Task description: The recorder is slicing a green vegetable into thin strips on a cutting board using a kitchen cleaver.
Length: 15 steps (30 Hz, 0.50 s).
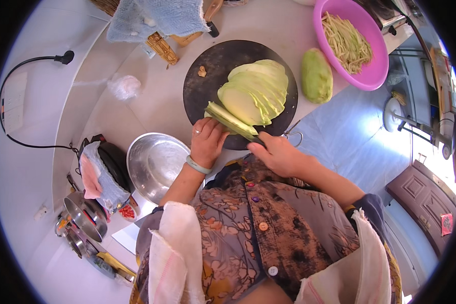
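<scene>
On a dark round chopping board (205, 89) lies a fanned stack of pale green vegetable slices (254, 89). My right hand (279, 154) grips the dark handle of a kitchen knife (233, 124), its blade slanting up and left beside the stack. My left hand (208, 140), wearing a ring and a pale bangle, holds a vegetable piece against the near side of the blade; the fingers and blade hide most of that piece. A slice stands along the blade's far side. Right of the board rests a whole pale green vegetable (317, 76), probably a chayote.
A pink plastic basin (382, 70) with cut vegetable strips stands at the far right. Left of my body is a steel bowl (155, 163). A blue towel (163, 17) and a straw brush (162, 48) lie beyond the board. The counter ends just right of the board.
</scene>
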Each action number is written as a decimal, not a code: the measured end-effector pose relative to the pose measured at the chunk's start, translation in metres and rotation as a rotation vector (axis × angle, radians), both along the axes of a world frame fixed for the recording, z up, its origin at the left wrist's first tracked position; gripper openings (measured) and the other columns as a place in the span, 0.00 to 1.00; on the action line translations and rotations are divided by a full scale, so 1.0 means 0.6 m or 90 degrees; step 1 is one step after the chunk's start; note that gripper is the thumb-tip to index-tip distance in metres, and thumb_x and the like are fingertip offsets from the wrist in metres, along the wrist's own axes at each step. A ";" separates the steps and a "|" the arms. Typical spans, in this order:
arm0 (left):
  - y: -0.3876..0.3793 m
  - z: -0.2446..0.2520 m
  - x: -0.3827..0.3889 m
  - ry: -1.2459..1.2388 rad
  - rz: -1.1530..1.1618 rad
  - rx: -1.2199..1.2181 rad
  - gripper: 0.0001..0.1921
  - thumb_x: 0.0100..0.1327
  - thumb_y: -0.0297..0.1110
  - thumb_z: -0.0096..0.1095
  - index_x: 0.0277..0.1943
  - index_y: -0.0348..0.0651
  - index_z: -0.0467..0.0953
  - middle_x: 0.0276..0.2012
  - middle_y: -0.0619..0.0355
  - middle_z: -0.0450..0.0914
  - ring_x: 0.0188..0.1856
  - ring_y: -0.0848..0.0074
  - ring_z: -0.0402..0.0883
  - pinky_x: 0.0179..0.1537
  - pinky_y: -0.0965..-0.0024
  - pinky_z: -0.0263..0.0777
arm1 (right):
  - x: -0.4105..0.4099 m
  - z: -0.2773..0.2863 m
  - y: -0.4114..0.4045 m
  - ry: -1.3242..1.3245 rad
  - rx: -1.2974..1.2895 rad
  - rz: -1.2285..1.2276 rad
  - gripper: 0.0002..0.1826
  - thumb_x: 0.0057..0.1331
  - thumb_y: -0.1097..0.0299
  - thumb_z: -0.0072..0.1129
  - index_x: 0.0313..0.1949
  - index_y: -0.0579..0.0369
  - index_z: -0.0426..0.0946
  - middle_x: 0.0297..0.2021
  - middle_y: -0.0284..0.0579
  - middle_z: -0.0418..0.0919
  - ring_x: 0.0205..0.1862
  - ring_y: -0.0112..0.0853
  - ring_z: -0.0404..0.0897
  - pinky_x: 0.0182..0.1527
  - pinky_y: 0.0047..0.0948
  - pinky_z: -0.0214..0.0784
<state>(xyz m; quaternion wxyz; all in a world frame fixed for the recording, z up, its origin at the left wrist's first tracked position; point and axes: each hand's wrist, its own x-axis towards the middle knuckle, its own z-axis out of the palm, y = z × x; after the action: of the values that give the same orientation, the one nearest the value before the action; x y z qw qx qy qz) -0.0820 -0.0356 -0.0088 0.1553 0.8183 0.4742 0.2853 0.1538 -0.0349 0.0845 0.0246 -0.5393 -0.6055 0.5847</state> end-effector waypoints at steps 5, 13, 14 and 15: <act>0.002 0.002 0.002 -0.010 -0.003 0.010 0.15 0.52 0.28 0.69 0.44 0.38 0.78 0.46 0.53 0.76 0.51 0.60 0.73 0.52 0.57 0.67 | 0.001 -0.005 0.005 -0.028 -0.002 0.036 0.29 0.73 0.48 0.45 0.40 0.72 0.71 0.30 0.70 0.78 0.37 0.61 0.80 0.42 0.52 0.71; 0.007 0.002 0.003 -0.026 -0.014 0.001 0.16 0.52 0.27 0.69 0.44 0.39 0.78 0.46 0.54 0.76 0.51 0.59 0.73 0.52 0.56 0.67 | -0.080 -0.078 0.052 -0.023 0.082 -0.027 0.32 0.73 0.45 0.43 0.39 0.71 0.74 0.31 0.68 0.80 0.37 0.58 0.81 0.42 0.50 0.73; 0.006 0.001 0.002 -0.021 -0.022 -0.004 0.16 0.52 0.26 0.69 0.45 0.37 0.78 0.47 0.52 0.77 0.51 0.57 0.74 0.53 0.57 0.67 | -0.078 -0.076 0.051 -0.024 0.086 -0.031 0.32 0.73 0.45 0.43 0.39 0.71 0.74 0.31 0.68 0.80 0.37 0.58 0.81 0.42 0.50 0.73; 0.003 0.003 -0.001 -0.013 -0.025 -0.010 0.17 0.51 0.25 0.69 0.46 0.36 0.78 0.48 0.50 0.77 0.52 0.55 0.74 0.53 0.57 0.68 | -0.079 -0.075 0.047 -0.035 0.086 -0.017 0.32 0.73 0.45 0.42 0.39 0.71 0.74 0.31 0.68 0.80 0.37 0.58 0.81 0.42 0.50 0.73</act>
<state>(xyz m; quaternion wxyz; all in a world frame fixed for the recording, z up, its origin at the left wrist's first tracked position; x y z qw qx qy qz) -0.0824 -0.0336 -0.0068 0.1721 0.8234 0.4587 0.2864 0.1064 -0.0069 0.0393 0.0521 -0.5607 -0.6365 0.5271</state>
